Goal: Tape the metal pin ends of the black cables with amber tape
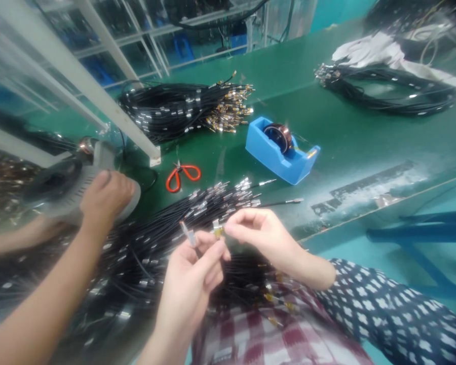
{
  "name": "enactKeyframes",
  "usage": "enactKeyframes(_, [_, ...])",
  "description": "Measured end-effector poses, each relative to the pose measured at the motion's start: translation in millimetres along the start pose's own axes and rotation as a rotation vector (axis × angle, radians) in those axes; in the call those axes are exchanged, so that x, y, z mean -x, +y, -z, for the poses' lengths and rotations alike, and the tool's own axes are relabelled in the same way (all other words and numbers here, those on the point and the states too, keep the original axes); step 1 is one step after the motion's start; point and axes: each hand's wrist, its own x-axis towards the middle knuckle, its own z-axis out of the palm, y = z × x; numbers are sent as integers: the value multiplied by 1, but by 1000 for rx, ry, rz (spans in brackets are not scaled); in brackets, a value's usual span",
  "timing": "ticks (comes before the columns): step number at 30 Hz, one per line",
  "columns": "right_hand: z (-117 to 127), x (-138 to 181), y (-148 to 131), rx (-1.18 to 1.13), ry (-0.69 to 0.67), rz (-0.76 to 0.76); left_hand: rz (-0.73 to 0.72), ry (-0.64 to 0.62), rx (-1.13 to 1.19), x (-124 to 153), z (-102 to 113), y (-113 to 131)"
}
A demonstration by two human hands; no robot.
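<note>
Head view: green table [349, 137] across the frame; black cables [163, 223], lower left; below centre, the left hand [192, 281], curled, and right hand [268, 235], thumb and forefinger together; blue tape dispenser [275, 159], upper right of centre; red-handled snips [174, 180], left; just below centre, two connectors [190, 236], left hand pinching both, right pinching the yellow-banded one.

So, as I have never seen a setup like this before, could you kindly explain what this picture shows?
There is no robot here: the single picture comes from a camera on a person's head, looking forward and down at their bare hands. The left hand holds two metal-tipped cable ends; the right hand has its fingers at the yellow-marked one. On the green table lie black cable bundles, red-handled cutters and a blue tape dispenser. At the left, a co-worker's hand rests on a grey device.
</note>
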Motion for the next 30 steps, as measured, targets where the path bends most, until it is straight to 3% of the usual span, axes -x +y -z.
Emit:
enactKeyframes(7, [1,-1,5,85,-18,33,32,-9,19,0,-1,0])
enactKeyframes(14, [4,-8,1,9,-230,0,106,-159,43,-2,7,1])
enactKeyframes(18, [4,-10,2,27,-273,71,133,-219,45,-3,9,4])
enactKeyframes(23, [-1,-5,5,65,-253,127,79,-127,-9,1,4,3])
enactKeyframes(27, [-3,1,1,-9,-244,98,1,-46,-73,7,1,1])
enactKeyframes(30, [1,0,-3,-14,-225,29,-29,-63,-91,9,1,1])
